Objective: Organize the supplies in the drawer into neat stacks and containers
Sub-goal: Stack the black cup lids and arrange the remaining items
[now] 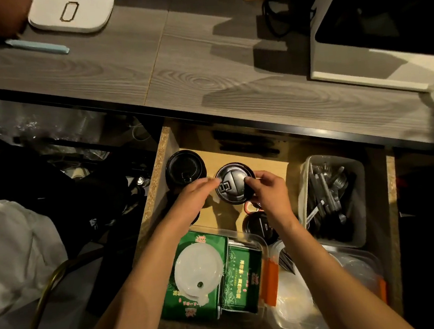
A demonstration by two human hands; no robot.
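- Over at the left of the open drawer [168,142], a black cup lid [185,170] sits against the side wall.
- Left hand [191,199] reaches in, fingers stretched forward, tips touching the left edge of a second black lid [234,182].
- That second lid is tilted over the drawer's middle, caught between both hands!
- Right hand [268,190] pinches its right edge, thumb and fingers curled around the rim.
- Near the front, green packets [241,280] lie with a white lid [198,269] on top.
- Another black lid [259,226] shows beneath the right wrist.
- Far right, a clear tub [356,178] holds forks and spoons [328,194].
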